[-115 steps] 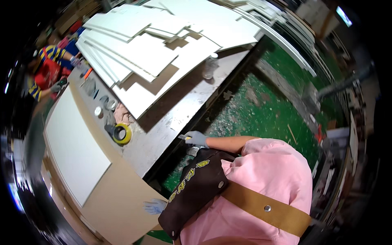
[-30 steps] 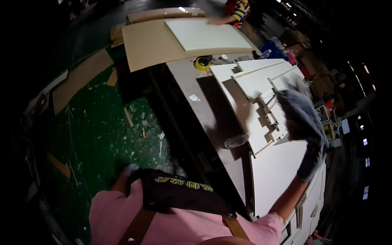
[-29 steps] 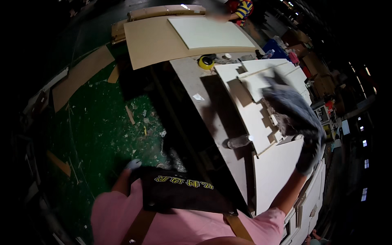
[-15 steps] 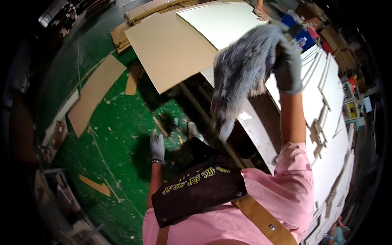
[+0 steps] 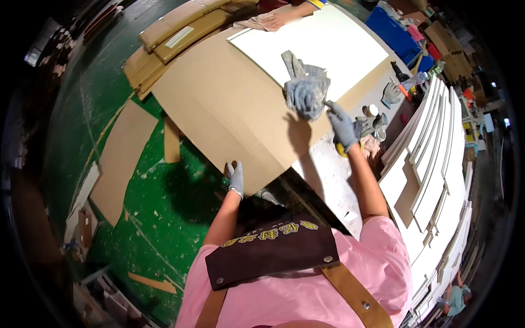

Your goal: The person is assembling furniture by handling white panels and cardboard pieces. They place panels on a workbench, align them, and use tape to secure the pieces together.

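My left hand (image 5: 235,179), in a grey glove, is at the near edge of a large brown board (image 5: 208,109), its fingers apart; I cannot tell how firmly it touches. To the right, my gloved right hand (image 5: 343,127) reaches forward with its fingers stretched out. Just beyond its fingertips is a crumpled grey-blue rag (image 5: 307,94), over the brown board and the near edge of a white panel (image 5: 350,52). Whether a fingertip still touches the rag is unclear. At the far edge, another person's hand (image 5: 276,22) presses a pinkish cloth (image 5: 254,23) on the white panel.
Beyond the brown board lie long wrapped packages (image 5: 186,35). White panels (image 5: 437,164) are stacked on the right. Cups (image 5: 372,110), a loose glove (image 5: 390,94) and a blue bin (image 5: 391,33) stand near the table's right side. Cardboard pieces (image 5: 123,158) lie on the green floor.
My right hand has come down and forward from a raised position where it held the rag. The rag is now lower, past its fingertips. My left hand has moved to the board's edge.
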Action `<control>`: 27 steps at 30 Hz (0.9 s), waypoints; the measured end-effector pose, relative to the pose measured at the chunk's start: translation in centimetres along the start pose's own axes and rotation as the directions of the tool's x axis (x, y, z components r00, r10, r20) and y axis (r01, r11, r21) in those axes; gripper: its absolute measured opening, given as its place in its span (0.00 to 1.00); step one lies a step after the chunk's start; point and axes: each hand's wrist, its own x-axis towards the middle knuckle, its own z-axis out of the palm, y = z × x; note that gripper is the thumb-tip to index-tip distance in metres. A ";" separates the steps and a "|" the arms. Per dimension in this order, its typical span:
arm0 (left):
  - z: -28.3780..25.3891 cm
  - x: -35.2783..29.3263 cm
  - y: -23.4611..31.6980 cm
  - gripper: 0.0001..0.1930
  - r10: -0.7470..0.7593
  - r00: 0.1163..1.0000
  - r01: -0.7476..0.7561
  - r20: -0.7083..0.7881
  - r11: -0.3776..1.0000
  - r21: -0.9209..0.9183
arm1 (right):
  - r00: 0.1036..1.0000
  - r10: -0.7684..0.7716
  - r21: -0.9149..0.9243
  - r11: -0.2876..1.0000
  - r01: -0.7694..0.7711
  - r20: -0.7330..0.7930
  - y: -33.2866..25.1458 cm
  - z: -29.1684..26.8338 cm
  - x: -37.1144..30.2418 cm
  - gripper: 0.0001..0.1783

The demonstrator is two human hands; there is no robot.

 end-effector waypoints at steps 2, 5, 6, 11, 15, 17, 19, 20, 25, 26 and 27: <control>2.5 3.3 -0.2 0.42 -0.302 0.928 0.339 0.218 0.928 -0.156 | 0.999 0.038 -0.015 0.999 -0.038 0.007 2.9 3.4 2.1 0.23; 8.7 7.8 0.8 0.22 -0.377 0.578 0.601 0.723 0.797 -0.065 | 0.975 0.186 -0.146 0.968 -0.203 -0.121 6.6 6.4 5.5 0.23; 9.2 8.9 1.0 0.22 -0.410 0.550 0.587 0.728 0.810 0.012 | 0.966 0.188 -0.183 0.958 -0.220 -0.176 7.5 7.2 7.8 0.24; 7.9 13.2 1.3 0.20 -0.500 0.482 0.368 0.720 0.861 0.352 | 0.712 0.596 -0.425 0.573 -0.701 -0.371 6.7 13.4 16.9 0.26; 4.1 16.1 3.3 0.14 -0.243 0.405 -0.115 0.881 0.943 0.312 | 0.867 0.494 -0.426 0.772 -0.471 -0.064 1.5 20.4 26.3 0.27; 2.9 17.7 5.3 0.19 -0.234 0.368 -0.600 0.900 0.679 0.423 | 0.919 0.394 -0.426 0.832 -0.356 0.000 -0.8 25.7 31.5 0.24; 2.1 18.7 7.6 0.11 -0.235 0.486 -0.340 0.842 0.837 0.430 | 0.970 0.226 -0.516 0.844 -0.149 0.089 -2.5 29.7 35.6 0.26; 1.3 19.4 8.9 0.13 -0.189 0.512 -0.384 0.838 0.822 0.420 | 0.970 0.219 -0.521 0.843 -0.133 0.105 -3.3 31.5 37.1 0.26; -0.7 23.6 16.8 0.24 0.098 0.938 -0.140 0.332 0.984 0.107 | 0.997 0.055 -0.567 0.821 -0.072 -0.047 -3.7 32.6 35.4 0.25; -0.6 24.2 18.8 0.28 0.104 0.973 -0.135 0.205 0.980 0.143 | 0.997 0.045 -0.550 0.832 -0.073 -0.064 -3.3 31.8 34.1 0.25; 0.0 25.1 21.2 0.32 0.177 0.981 -0.188 0.082 0.969 0.161 | 0.989 -0.052 -0.509 0.860 -0.027 -0.140 -2.7 30.9 32.4 0.26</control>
